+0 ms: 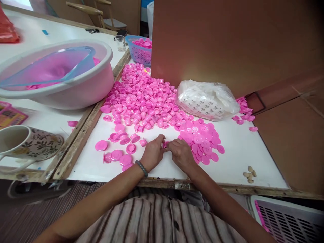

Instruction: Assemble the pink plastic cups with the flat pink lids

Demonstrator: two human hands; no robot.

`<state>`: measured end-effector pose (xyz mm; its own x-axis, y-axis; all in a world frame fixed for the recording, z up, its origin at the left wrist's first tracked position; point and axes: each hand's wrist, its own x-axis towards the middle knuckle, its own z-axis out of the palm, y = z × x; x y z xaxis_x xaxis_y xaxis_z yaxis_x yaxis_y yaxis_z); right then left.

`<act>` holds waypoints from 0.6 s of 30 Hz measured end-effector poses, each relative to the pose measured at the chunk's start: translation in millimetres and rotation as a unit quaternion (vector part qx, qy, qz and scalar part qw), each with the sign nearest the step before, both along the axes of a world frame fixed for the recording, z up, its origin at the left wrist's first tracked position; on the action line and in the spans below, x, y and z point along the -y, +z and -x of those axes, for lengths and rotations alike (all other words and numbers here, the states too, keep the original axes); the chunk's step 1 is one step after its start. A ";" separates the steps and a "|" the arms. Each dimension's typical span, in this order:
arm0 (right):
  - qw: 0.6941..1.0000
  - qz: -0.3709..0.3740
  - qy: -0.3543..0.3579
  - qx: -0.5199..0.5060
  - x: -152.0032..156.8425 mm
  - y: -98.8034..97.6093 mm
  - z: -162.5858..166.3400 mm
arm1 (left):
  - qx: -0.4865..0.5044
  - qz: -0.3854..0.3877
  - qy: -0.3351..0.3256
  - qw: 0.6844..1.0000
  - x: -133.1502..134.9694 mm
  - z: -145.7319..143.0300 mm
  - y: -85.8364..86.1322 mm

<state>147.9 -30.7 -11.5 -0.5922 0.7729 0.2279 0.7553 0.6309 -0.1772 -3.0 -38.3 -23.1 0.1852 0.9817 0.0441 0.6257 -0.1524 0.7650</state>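
Observation:
My left hand [154, 152], with a beaded bracelet on its wrist, is closed on a small pink plastic cup [165, 144]. Fingers of my right hand [181, 153] pinch the same cup from the other side, so most of it is hidden. Both hands meet just above the white tabletop. To the left of them lie loose pink saucers [126, 160] and several small cups. Close by my right hand spreads a pile of flat pink discs [202, 138]. Beyond both hands is a large heap of pink toy cups [144, 98].
A clear bag [207, 101] of white printed material rests against a tall cardboard box [227, 40]. Leftward stand a big white basin [83, 87] and a floral mug [40, 145]. A blue basket [140, 54] is behind the heap. Peanuts [250, 174] lie near the right front edge.

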 end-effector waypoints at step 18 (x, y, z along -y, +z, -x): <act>0.917 0.258 -0.111 -0.283 18.1 9.6 -13.9 | 0.123 0.170 0.035 0.977 -3.2 3.2 17.8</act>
<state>161.7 -48.8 -2.0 -0.3062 0.9518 0.0192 0.5498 0.1933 -0.8127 -6.2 -35.1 -5.2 0.1411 0.9575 -0.2516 0.4156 0.1734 0.8929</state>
